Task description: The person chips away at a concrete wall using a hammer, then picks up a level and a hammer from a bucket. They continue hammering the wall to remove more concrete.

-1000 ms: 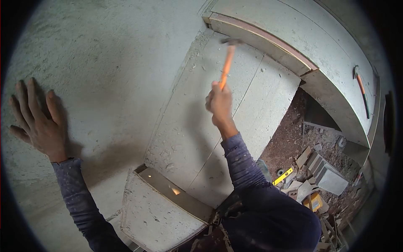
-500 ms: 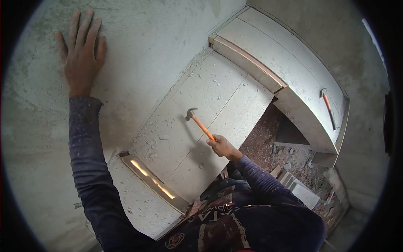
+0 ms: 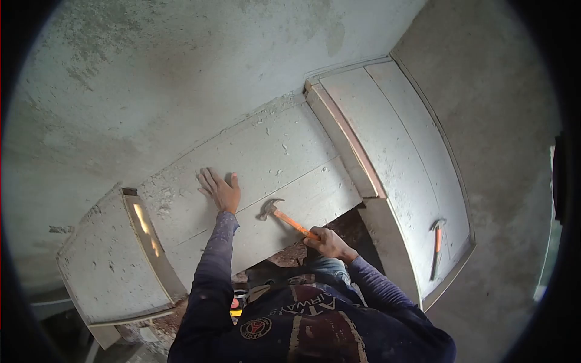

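My right hand [image 3: 330, 243] is wrapped round the orange handle of a claw hammer [image 3: 290, 221], whose steel head points left over the pale slab. Fingers spread, my left hand [image 3: 221, 190] rests flat on the slab surface [image 3: 242, 158], to the left of the hammer head. Thin seams divide the slab, and whitish chips and dust lie scattered on it, thickest along the wall side.
A second hammer [image 3: 437, 248] lies on the raised panelled ledge [image 3: 399, 145] at right. On the left, a recessed slot [image 3: 148, 233] with bright light in it separates another panel [image 3: 115, 260]. A rough concrete wall [image 3: 181, 72] rises behind. Below the slab's near edge is a dark gap.
My left hand has come down from the wall onto the slab. My right hand still grips the hammer, which now sits nearer the slab's front edge. The view has turned.
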The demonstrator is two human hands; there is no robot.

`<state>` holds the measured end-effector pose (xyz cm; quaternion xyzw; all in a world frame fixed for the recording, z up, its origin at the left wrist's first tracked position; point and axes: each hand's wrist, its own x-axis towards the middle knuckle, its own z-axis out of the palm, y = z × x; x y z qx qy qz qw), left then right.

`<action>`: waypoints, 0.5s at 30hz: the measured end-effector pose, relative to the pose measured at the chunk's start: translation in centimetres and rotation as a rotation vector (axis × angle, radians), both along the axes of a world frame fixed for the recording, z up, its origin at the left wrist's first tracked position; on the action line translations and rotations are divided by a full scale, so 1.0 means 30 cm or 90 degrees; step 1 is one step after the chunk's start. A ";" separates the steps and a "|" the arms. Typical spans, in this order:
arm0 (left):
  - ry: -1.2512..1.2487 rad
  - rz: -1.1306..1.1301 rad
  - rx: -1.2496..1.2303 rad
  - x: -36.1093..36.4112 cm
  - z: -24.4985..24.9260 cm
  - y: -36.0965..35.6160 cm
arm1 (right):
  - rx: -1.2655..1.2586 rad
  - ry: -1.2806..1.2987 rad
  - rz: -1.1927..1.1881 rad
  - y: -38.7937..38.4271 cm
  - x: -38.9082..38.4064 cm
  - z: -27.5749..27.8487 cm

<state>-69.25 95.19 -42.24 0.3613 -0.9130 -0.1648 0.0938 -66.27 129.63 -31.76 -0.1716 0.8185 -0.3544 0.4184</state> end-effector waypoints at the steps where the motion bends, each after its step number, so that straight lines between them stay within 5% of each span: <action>1: 0.001 0.020 -0.045 -0.006 -0.049 0.022 | 0.003 -0.007 0.020 0.040 -0.044 0.047; 4: 0.012 0.038 -0.138 -0.211 -0.104 0.094 | -0.005 -0.016 0.044 0.200 -0.108 0.059; 8: 0.027 -0.004 -0.073 -0.504 -0.071 0.213 | 0.051 -0.040 0.035 0.394 -0.152 0.126; 13: 0.103 -0.204 0.033 -0.626 -0.017 0.379 | 0.106 -0.017 0.039 0.545 -0.215 0.135; 15: 0.115 -0.458 0.360 -0.559 0.010 0.437 | 0.058 -0.001 0.033 0.550 -0.225 0.131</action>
